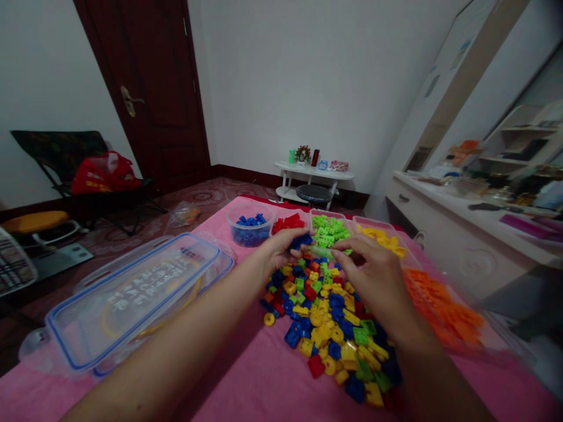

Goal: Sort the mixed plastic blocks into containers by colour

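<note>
Blue blocks (301, 241) pinched in left hand (281, 248), above mixed block pile (328, 319). Right hand (376, 266) over pile, fingers curled; can't tell if gripping. White lettering on clear lid (136, 305), yellow on red bag (105, 173): illegible. Pink cloth (237, 375) underneath; dark red door (152, 88), white wall (308, 76) behind.

A room in a home: dark wooden door (153, 70), folding chair (59, 143) holding a red bag (105, 173), low white stand (285, 167) with a potted plant (302, 153), cluttered white drawer cabinet (428, 214).
</note>
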{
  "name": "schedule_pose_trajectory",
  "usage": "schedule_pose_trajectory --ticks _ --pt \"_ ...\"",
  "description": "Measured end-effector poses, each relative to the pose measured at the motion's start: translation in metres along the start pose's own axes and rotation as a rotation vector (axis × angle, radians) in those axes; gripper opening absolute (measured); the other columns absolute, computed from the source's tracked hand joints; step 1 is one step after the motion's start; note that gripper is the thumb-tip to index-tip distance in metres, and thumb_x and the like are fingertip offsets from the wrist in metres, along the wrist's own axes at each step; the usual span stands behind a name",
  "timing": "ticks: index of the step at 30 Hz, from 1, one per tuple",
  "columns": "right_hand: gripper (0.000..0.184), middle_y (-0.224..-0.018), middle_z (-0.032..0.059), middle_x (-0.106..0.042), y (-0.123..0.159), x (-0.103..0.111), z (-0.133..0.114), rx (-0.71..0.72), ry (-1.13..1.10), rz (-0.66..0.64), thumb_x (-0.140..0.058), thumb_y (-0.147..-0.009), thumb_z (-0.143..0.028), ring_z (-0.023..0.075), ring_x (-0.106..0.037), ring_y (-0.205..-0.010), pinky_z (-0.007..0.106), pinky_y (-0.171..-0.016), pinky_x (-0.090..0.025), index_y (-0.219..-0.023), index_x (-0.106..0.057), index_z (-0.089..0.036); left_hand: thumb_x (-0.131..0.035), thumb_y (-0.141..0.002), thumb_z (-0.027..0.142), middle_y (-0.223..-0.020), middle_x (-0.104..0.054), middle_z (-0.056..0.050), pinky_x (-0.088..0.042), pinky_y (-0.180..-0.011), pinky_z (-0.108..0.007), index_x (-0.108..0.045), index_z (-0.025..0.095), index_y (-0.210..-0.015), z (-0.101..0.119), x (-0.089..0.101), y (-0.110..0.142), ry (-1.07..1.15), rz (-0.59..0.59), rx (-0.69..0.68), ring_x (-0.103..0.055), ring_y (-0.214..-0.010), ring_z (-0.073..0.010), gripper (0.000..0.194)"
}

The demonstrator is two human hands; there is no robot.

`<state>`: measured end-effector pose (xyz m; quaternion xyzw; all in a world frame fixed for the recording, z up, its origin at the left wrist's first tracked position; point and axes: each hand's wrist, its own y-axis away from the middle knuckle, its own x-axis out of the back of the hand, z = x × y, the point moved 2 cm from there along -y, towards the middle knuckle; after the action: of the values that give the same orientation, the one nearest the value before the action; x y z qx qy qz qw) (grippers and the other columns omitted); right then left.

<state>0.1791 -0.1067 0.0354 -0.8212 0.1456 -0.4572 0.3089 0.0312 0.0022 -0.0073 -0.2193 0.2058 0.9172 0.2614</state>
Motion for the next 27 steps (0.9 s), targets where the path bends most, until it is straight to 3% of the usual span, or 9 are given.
schedule_pose_trajectory --ticks 5,8,10,15,18,21,24,27 --pt "0.01 -0.077 0.0009 -0.066 -0.006 0.02 0.018 -0.015 0.043 0.097 -0.06 -0.078 -0.025 0.0126 -0.056 -0.06 0.026 -0.06 -0.042 -0.078 -0.069 -0.021 -0.059 -0.078 0.026 -0.072 -0.063 -0.004 -0.027 -0.036 -0.012 -0.063 0.011 -0.081 0.073 0.038 -0.019 -0.587 0.484 -0.462 -0.045 -0.044 -0.003 0.016" --pt "0.013 -0.076 0.0011 -0.067 -0.009 0.035 0.029 -0.055 0.092 0.123 -0.059 -0.078 -0.027 0.0121 -0.055 -0.058 0.026 -0.059 -0.041 -0.078 -0.07 -0.02 -0.049 -0.082 0.029 -0.075 -0.067 -0.005 -0.039 -0.047 -0.016 -0.067 0.013 -0.087 0.099 0.068 -0.023 -1.143 0.795 -0.493 -0.056 -0.054 -0.0081 0.024" --pt "0.015 -0.077 0.0016 -0.067 -0.009 0.043 0.036 -0.079 0.127 0.136 -0.059 -0.078 -0.029 0.0124 -0.055 -0.058 0.026 -0.058 -0.041 -0.078 -0.071 -0.02 -0.052 -0.08 0.027 -0.072 -0.068 -0.007 -0.044 -0.057 -0.02 -0.07 0.012 -0.083 0.106 0.086 -0.022 -1.279 0.849 -0.467 -0.061 -0.063 -0.0131 0.023" --pt "0.017 -0.077 0.0022 -0.068 -0.011 0.055 0.049 -0.147 0.179 0.126 -0.059 -0.076 -0.032 0.0142 -0.057 -0.061 0.027 -0.059 -0.041 -0.077 -0.072 -0.021 -0.059 -0.072 0.022 -0.084 -0.07 -0.011 -0.046 -0.078 -0.03 -0.074 0.017 -0.083 0.099 0.104 -0.012 -1.544 0.887 -0.368 -0.063 -0.089 -0.0248 0.019" --pt "0.017 -0.076 0.0023 -0.069 -0.011 0.054 0.052 -0.165 0.214 0.086 -0.058 -0.076 -0.031 0.0157 -0.059 -0.063 0.028 -0.06 -0.041 -0.076 -0.072 -0.021 -0.058 -0.073 0.027 -0.102 -0.067 -0.015 -0.046 -0.084 -0.039 -0.075 0.019 -0.09 0.09 0.091 -0.007 -1.762 0.975 -0.333 -0.057 -0.102 -0.0318 0.025" --pt "0.016 -0.078 0.0026 -0.07 -0.011 0.046 0.053 -0.158 0.22 -0.024 -0.058 -0.075 -0.028 0.0168 -0.061 -0.067 0.027 -0.061 -0.041 -0.078 -0.072 -0.021 -0.056 -0.077 0.03 -0.115 -0.062 -0.013 -0.044 -0.089 -0.04 -0.073 0.022 -0.098 0.077 0.064 -0.002 -1.776 0.999 -0.537 -0.052 -0.11 -0.0307 0.028" --pt "0.016 -0.08 0.0025 -0.07 -0.008 0.032 0.049 -0.157 0.2 -0.23 -0.059 -0.073 -0.023 0.017 -0.061 -0.071 0.026 -0.061 -0.041 -0.083 -0.072 -0.022 -0.054 -0.079 0.029 -0.108 -0.066 -0.008 -0.044 -0.087 -0.032 -0.072 0.023 -0.099 0.056 0.035 0.001 -1.705 0.799 -0.648 -0.057 -0.102 -0.0234 0.027" --pt "0.022 -0.082 0.0018 -0.07 -0.001 0.016 0.041 -0.13 0.199 -0.497 -0.059 -0.07 -0.017 0.0164 -0.061 -0.072 0.025 -0.061 -0.04 -0.086 -0.072 -0.024 -0.056 -0.078 0.027 -0.091 -0.072 -0.004 -0.045 -0.074 -0.025 -0.073 0.022 -0.095 0.029 0.015 0.005 -1.642 0.505 -0.576 -0.063 -0.086 -0.018 0.024"
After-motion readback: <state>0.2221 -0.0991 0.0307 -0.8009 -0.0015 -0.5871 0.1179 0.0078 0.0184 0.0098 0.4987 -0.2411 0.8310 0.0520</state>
